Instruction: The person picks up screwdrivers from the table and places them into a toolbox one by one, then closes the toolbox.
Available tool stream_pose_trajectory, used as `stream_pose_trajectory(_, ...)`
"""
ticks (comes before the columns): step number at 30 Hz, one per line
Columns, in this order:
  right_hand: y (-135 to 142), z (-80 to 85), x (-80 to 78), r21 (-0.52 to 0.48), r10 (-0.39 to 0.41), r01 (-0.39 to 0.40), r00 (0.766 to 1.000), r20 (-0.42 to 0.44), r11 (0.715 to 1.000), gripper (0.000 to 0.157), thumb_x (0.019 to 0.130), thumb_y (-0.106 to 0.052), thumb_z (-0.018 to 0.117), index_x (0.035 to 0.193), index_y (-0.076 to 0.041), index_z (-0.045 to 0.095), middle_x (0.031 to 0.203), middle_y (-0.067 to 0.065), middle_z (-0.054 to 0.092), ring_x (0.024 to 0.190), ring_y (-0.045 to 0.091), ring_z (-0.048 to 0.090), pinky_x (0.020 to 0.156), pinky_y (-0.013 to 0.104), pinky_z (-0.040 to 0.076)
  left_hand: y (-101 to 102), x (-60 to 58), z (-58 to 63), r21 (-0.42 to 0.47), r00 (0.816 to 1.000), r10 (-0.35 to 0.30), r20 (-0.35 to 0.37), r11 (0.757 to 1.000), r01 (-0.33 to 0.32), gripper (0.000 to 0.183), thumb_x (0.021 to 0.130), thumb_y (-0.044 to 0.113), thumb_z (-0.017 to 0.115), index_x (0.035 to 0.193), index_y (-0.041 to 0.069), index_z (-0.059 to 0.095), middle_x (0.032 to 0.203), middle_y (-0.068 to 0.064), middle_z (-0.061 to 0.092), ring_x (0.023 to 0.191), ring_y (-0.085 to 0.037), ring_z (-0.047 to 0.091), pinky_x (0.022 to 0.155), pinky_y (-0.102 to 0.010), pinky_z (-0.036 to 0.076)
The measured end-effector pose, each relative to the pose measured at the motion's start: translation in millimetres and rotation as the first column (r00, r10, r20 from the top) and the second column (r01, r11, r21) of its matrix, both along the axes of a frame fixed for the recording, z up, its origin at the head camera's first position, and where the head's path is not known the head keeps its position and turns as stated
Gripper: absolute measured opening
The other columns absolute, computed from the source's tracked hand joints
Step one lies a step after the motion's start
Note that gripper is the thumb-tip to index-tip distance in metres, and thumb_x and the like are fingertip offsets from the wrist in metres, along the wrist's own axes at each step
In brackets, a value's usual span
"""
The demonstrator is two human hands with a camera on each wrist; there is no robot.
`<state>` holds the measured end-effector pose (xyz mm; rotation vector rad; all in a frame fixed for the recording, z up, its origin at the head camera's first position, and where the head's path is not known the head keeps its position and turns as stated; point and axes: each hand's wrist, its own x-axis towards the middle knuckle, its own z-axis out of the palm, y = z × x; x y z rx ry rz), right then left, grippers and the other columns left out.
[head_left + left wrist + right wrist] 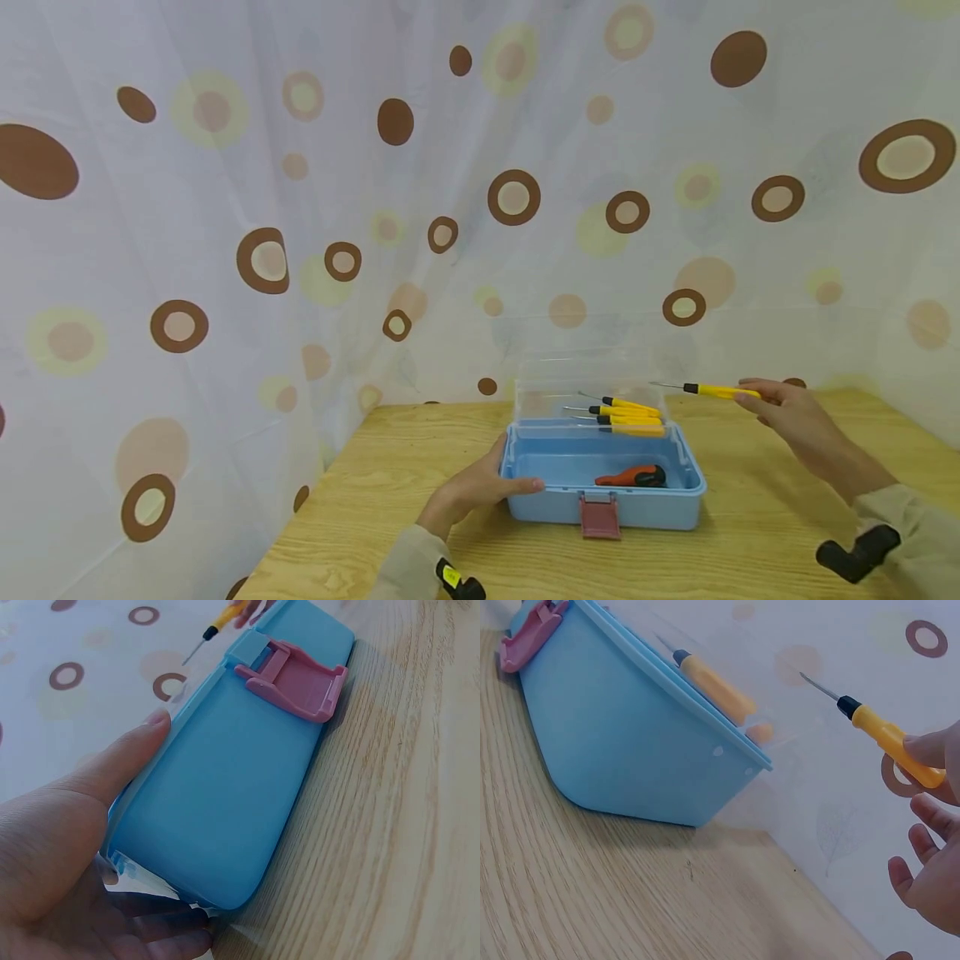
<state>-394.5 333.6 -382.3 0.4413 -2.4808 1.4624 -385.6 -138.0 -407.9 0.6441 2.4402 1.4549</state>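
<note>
A light blue plastic toolbox (540,503) with a pink latch (600,518) stands on the table, its clear lid (547,383) raised at the back. My left hand (480,486) grips the box's left end, thumb on the front rim and fingers around the side. Right of the box, my right hand (787,417) pinches the yellow handle of an awl (889,739) between thumb and fingers, its thin metal point aimed left. Several similar yellow-handled tools (630,412) show within the clear lid's outline. Inside the box lies a red and black handle (630,477).
The box rests on a light wooden table (360,517). Behind and to the left hangs a white curtain (450,358) with brown and yellow circles. Black devices are strapped on both wrists.
</note>
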Motion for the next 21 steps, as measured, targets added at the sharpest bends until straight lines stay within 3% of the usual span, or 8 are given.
stream_pose_trajectory(4,-13,4.8,-2.0,-0.001,0.009,-0.009,1.000,0.019,1.000,0.067,0.112,-0.036,0.049,0.149,0.018,0.036,0.153,0.039,0.032,0.120,0.024,0.052,0.087,0.023,0.049,-1,0.6,0.6,-0.008,1.000,0.001,-0.004,1.000,-0.001,0.112,0.092,0.040,0.079,0.167,0.018,-0.001,0.163,-0.011,0.030,0.141,-0.031,0.039,0.114,-0.057,0.031)
stream_pose_trajectory(6,-19,6.1,-3.8,-0.018,0.027,-0.027,0.999,0.031,0.999,0.068,0.111,-0.036,0.049,0.149,0.019,0.036,0.155,0.039,0.029,0.130,0.045,0.044,0.098,0.038,0.049,-1,0.5,0.8,-0.014,1.000,0.001,-0.006,1.000,-0.001,0.113,0.092,0.041,0.079,0.167,0.018,-0.002,0.164,-0.010,0.028,0.142,-0.031,0.038,0.114,-0.057,0.031)
stream_pose_trajectory(8,-23,6.2,-5.8,-0.035,0.048,-0.046,0.998,0.042,0.998,0.068,0.111,-0.036,0.049,0.147,0.021,0.037,0.158,0.039,0.023,0.137,0.056,0.032,0.106,0.055,0.041,-1,0.3,0.4,-0.015,1.000,0.000,-0.008,1.000,0.000,0.112,0.092,0.041,0.079,0.167,0.018,-0.002,0.165,-0.010,0.027,0.142,-0.031,0.037,0.115,-0.058,0.030)
stream_pose_trajectory(11,-32,6.3,-7.9,-0.040,0.058,-0.056,0.997,0.049,0.998,0.068,0.111,-0.036,0.051,0.144,0.022,0.040,0.159,0.039,0.021,0.141,0.060,0.022,0.107,0.072,0.028,0,0.2,0.3,-0.012,1.000,0.000,-0.009,1.000,0.000,0.112,0.092,0.041,0.079,0.167,0.018,-0.002,0.165,-0.009,0.026,0.142,-0.030,0.037,0.115,-0.057,0.030)
stream_pose_trajectory(21,-61,10.7,-13.0,0.008,0.042,-0.042,0.997,0.058,0.999,0.061,0.109,-0.032,0.056,0.140,0.020,0.048,0.157,0.037,0.026,0.142,0.060,0.021,0.104,0.077,0.026,0,1.5,1.9,-0.003,1.000,-0.003,-0.002,1.000,0.003,0.112,0.092,0.041,0.079,0.167,0.018,-0.001,0.164,-0.009,0.028,0.141,-0.031,0.038,0.114,-0.057,0.031)
